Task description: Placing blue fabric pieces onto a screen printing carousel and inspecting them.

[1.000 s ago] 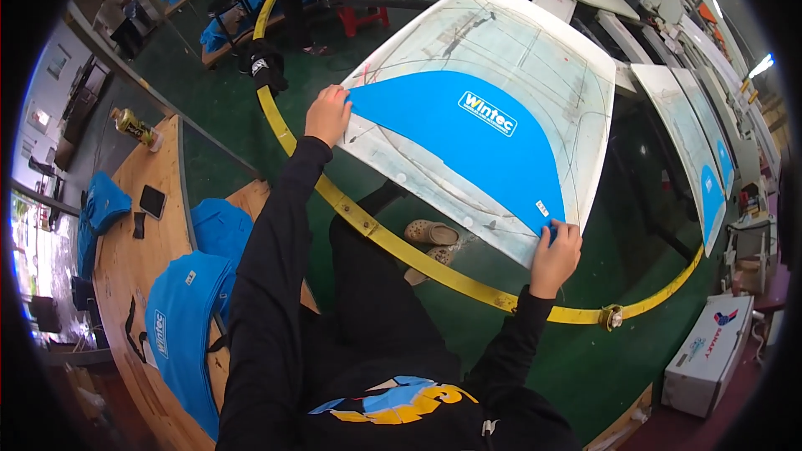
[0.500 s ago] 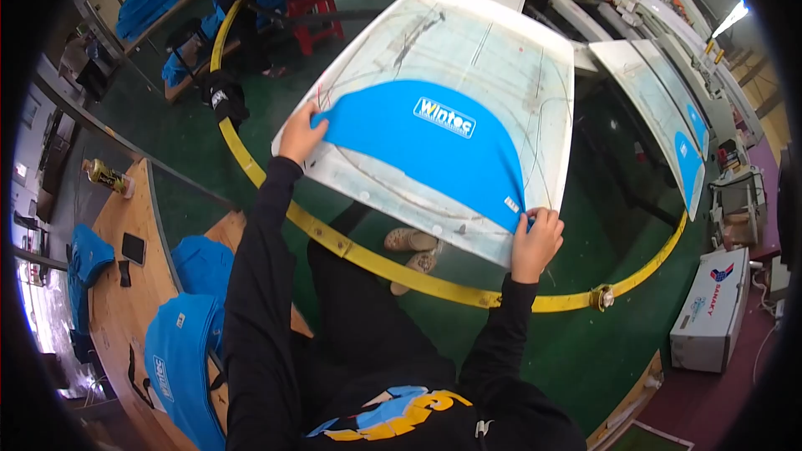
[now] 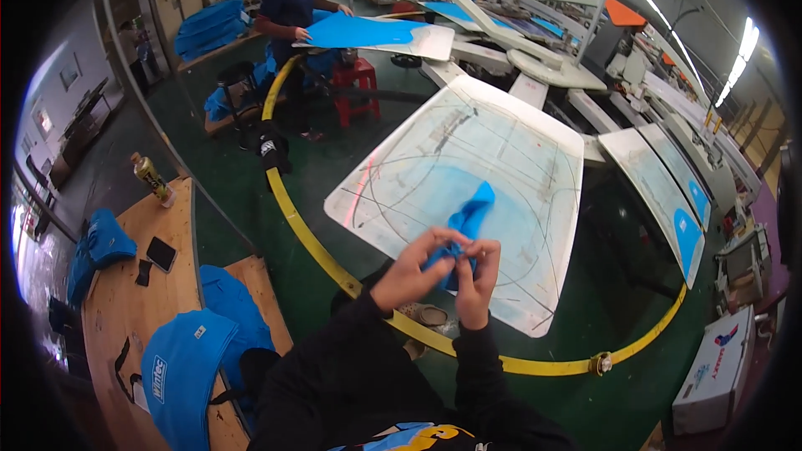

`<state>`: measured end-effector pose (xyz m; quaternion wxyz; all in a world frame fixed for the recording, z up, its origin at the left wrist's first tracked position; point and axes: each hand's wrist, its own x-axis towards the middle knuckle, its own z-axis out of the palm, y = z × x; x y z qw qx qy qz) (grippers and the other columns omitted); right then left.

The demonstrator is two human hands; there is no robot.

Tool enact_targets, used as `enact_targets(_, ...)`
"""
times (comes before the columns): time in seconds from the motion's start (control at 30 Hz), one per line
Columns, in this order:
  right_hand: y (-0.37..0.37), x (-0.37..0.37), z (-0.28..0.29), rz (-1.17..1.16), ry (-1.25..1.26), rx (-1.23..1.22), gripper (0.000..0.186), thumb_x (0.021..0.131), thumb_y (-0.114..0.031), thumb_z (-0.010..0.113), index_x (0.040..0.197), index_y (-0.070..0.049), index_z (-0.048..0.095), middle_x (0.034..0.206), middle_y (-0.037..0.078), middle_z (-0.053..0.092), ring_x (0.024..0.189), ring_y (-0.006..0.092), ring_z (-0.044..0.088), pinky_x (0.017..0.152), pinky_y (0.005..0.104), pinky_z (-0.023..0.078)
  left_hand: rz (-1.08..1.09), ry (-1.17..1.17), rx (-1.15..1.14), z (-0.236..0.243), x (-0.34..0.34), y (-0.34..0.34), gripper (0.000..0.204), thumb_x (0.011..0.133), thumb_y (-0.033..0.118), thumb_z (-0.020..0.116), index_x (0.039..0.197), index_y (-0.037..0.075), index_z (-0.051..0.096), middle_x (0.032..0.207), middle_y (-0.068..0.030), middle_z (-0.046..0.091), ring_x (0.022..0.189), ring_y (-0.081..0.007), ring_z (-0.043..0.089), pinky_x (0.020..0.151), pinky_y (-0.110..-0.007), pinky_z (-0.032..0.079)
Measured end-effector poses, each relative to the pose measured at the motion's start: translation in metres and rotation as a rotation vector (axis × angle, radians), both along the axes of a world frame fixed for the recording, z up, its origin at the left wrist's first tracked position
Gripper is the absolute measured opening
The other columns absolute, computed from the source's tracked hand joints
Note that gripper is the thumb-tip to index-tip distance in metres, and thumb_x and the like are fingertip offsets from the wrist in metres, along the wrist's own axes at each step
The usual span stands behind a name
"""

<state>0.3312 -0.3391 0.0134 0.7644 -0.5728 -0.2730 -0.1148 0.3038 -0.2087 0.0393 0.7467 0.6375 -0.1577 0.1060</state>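
A blue fabric piece (image 3: 473, 209) is bunched up between my hands above the near part of the white printing board (image 3: 393, 175). My left hand (image 3: 416, 271) pinches it from the left, thumb and fingers drawn together. Close beside it, my right hand (image 3: 478, 280) grips the same fabric, fingertips almost touching those of the left. A narrow fold of the piece sticks up past the fingers, slightly blurred. The rest of it is crumpled and partly hidden behind both hands. Bluish stains and dark curved lines mark the board's surface.
A yellow curved rail (image 3: 313, 246) passes between me and the board. On the left, a wooden table (image 3: 167, 238) carries stacked blue pieces (image 3: 180, 367), a phone (image 3: 161, 255) and a bottle (image 3: 153, 177). A co-worker (image 3: 284, 12) stands at another board, behind a red stool (image 3: 355, 83).
The blue piece, spread flat along the board's near edge before, has come off the board and is gathered up. My hands have moved together from its two ends. The view has tilted up.
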Motion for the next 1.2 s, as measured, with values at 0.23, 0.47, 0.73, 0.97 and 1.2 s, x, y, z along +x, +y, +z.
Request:
enact_targets(0.23, 0.058, -0.058, 0.042, 0.611, -0.017, -0.041, 0.022, 0.085, 0.002, 0.059, 0.104, -0.003, 0.049, 0.101, 0.005, 0.053, 0.101, 0.0143, 0.052, 0.096, 0.0298, 0.037, 0.278, 0.003, -0.175, 0.043, -0.135, 0.057, 0.042, 0.089, 0.006, 0.055, 0.128, 0.004, 0.041, 0.112, -0.0090, 0.057, 0.094, -0.0079, 0.054, 0.082, -0.022, 0.043)
enact_targets(0.47, 0.039, -0.092, -0.020, 1.029, 0.586, 0.191, 0.032, 0.073, -0.016, 0.074, 0.079, -0.007, 0.044, 0.065, 0.008, 0.051, 0.061, 0.0205, 0.058, 0.060, 0.0365, 0.053, 0.705, 0.235, -0.254, -0.017, -0.341, 0.087, 0.040, 0.083, 0.010, 0.061, 0.120, 0.003, 0.048, 0.106, -0.0080, 0.057, 0.092, -0.0122, 0.055, 0.081, -0.025, 0.044)
enact_targets(0.73, 0.106, -0.085, -0.063, 1.715, 0.800, 1.050, 0.004, 0.097, -0.016, 0.043, 0.094, -0.015, 0.041, 0.072, -0.002, 0.043, 0.062, 0.0079, 0.046, 0.055, 0.0234, 0.040, 1.623, -0.051, -0.633, -0.055, -0.531, 0.053, 0.053, 0.086, 0.023, 0.055, 0.134, 0.005, 0.044, 0.118, -0.0095, 0.054, 0.105, -0.0178, 0.053, 0.089, -0.033, 0.046)
enact_targets(0.97, 0.299, -0.151, -0.002, 1.380, 0.713, 0.232, 0.051, 0.097, -0.019, 0.049, 0.145, -0.011, 0.032, 0.110, 0.003, 0.057, 0.101, 0.0140, 0.055, 0.091, 0.0332, 0.044, 1.545, -0.537, -0.671, -0.039, -0.645, 0.140, 0.047, 0.096, 0.019, 0.047, 0.141, 0.016, 0.038, 0.127, -0.0037, 0.051, 0.118, -0.0187, 0.047, 0.104, -0.038, 0.035)
enact_targets(1.2, 0.364, -0.187, -0.016, 1.481, 0.803, 0.186, 0.043, 0.094, -0.021, 0.056, 0.135, -0.013, 0.046, 0.119, 0.000, 0.056, 0.108, 0.0157, 0.055, 0.095, 0.0361, 0.042, 1.838, -0.367, -0.378, -0.046, -0.686, 0.145, 0.046, 0.091, 0.017, 0.052, 0.136, 0.013, 0.041, 0.126, -0.0073, 0.051, 0.118, -0.0210, 0.047, 0.102, -0.040, 0.035)
